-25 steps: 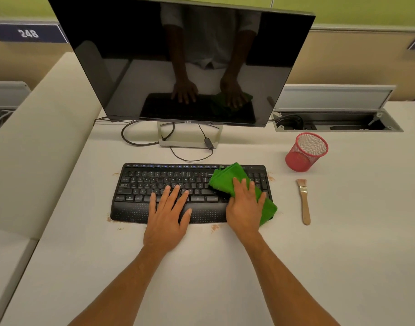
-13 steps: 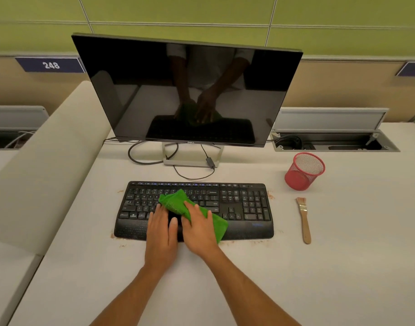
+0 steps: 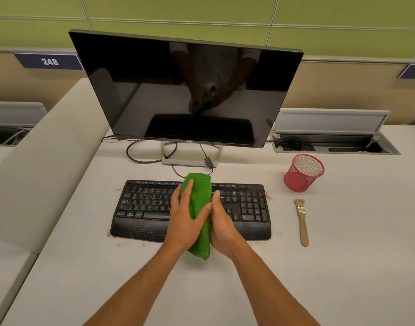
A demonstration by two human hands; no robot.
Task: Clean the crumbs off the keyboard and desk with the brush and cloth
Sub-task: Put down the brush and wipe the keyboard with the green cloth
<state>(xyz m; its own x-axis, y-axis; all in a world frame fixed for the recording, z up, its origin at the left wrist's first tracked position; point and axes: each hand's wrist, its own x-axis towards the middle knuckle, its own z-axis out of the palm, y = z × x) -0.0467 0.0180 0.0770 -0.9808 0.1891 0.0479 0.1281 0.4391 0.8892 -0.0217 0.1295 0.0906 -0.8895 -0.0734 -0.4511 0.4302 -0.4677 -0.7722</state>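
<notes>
Between both hands' fingers (image 3: 186, 194), above the keyboard (image 3: 142, 208), hangs the cloth (image 3: 198, 198).

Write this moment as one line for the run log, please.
hands: left hand and right hand hold green cloth between them | place: over keyboard | brush: untouched on desk | crumbs: beside keyboard

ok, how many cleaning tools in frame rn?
2. The green cloth is held between left hand and right hand over the keyboard; the brush lies on the desk, right of it.
</notes>
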